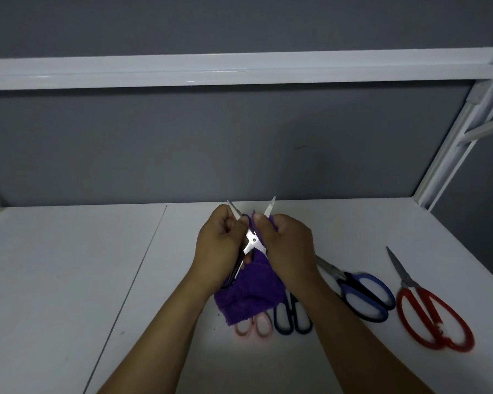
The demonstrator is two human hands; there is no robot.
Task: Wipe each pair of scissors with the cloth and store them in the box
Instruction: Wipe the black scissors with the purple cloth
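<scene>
Above the desk [69,280], the left hand [219,248] grips the stiff, sharp, opened scissors [252,240], seemingly by the handles, while the right hand [291,245] pinches the soft cloth [248,302] round one blade.

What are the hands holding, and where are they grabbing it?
The left hand grips the open scissors at the handle end; the right hand pinches the purple cloth around one blade.

The white bench [69,280] has a thin dark seam [133,280] running from its far edge toward the near left. Four pairs lie flat in a row on its right half: pink-handled scissors [253,325], just beside them dark-handled scissors [293,314], then blue-and-black scissors [365,297]. The red-handled scissors [431,311] lie farthest right.
</scene>
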